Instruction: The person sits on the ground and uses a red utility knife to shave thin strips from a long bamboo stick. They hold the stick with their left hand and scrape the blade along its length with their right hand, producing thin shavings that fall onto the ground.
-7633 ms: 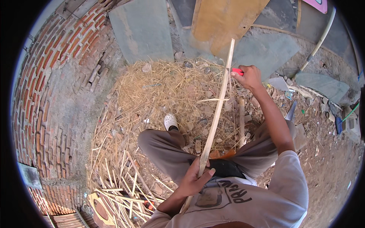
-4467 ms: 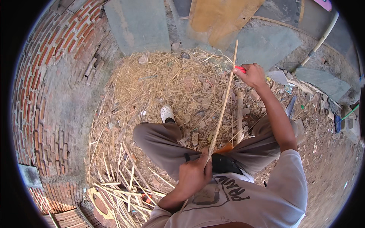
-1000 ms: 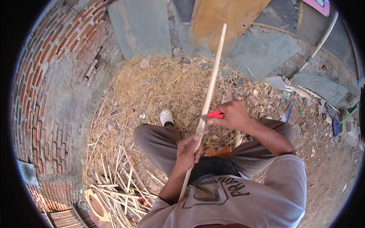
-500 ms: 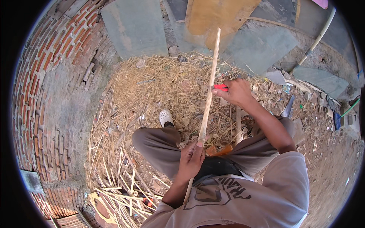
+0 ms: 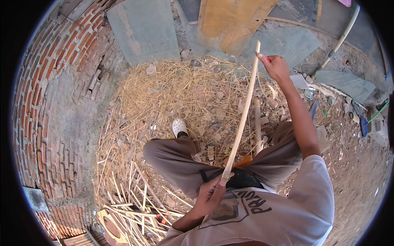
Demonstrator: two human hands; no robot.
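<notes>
A long, pale bamboo strip (image 5: 245,110) runs slantwise from my lap up toward the far side. My left hand (image 5: 210,196) is closed around its near part, close to my belly, and the strip's tail passes under my left forearm. At the strip's far end, my right hand (image 5: 276,68) grips a small red-handled knife (image 5: 268,59). Its blade lies against the strip just below the tip, mostly hidden by the strip and my fingers. A thin shaving appears to hang beside the strip below my right hand, though it is hard to make out.
Straw-like shavings (image 5: 152,90) and rubble cover the ground. Several cut strips (image 5: 135,209) are heaped at lower left, with an orange-and-black tool (image 5: 162,219) among them. A brick wall (image 5: 45,123) rises on the left; grey panels (image 5: 143,33) stand at the back. My white clog (image 5: 179,127) is in front.
My right hand has moved the knife up and right along the strip to near its far end. My left hand has drawn the strip back toward my body, and it now tilts further right.
</notes>
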